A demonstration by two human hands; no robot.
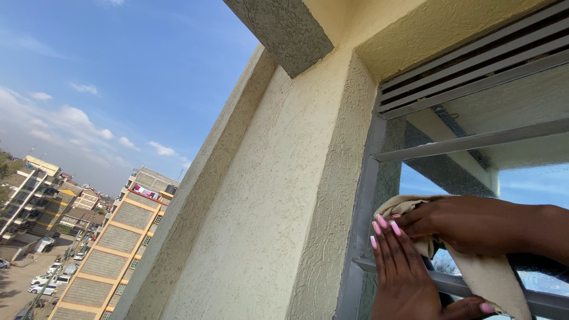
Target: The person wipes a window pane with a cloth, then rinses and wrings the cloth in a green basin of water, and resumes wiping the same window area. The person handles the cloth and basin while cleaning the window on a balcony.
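Cloth (pixel 474 266) looks soft, light and floppy, bunched under the gripping right hand (pixel 468 225) against the window glass (pixel 533 184), while the left hand (pixel 403 272) presses flat, fingers open, beside it.

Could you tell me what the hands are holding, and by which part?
A beige cloth. The right hand presses its bunched upper end against the window glass; the left hand lies flat against the cloth's left edge, its thumb under the hanging part.

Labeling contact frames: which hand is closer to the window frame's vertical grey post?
Left. The left hand reaches up just beside the grey post, fingertips on the beige cloth; the right hand presses the cloth farther right.
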